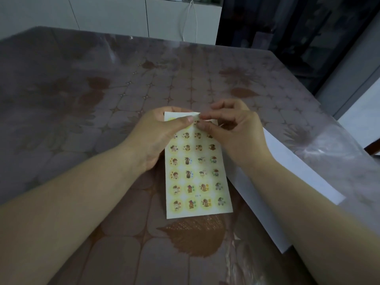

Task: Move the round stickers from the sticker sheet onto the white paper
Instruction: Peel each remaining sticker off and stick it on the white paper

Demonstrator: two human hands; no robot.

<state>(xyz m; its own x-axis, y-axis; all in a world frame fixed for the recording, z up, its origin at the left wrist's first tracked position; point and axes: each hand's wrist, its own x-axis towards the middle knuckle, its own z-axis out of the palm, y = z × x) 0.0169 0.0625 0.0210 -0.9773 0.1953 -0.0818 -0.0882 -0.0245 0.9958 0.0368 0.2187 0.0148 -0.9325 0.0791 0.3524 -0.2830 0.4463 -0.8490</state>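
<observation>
A pale yellow sticker sheet (pixel 198 177) with rows of small round cartoon stickers lies on the table in the middle of the view. My left hand (pixel 158 136) pinches the sheet's far edge, which bends upward under thumb and fingers. My right hand (pixel 232 130) meets it there, thumb and forefinger pinching at a round sticker (pixel 197 122) in the top row. The white paper (pixel 296 173) lies to the right, partly under my right forearm.
The table (pixel 82 95) wears a brown leaf-patterned cover under clear plastic. A crumpled clear plastic bag (pixel 337 149) sits at the right edge. White cabinets (pixel 115 15) and a dark glass cabinet (pixel 287 27) stand behind the table.
</observation>
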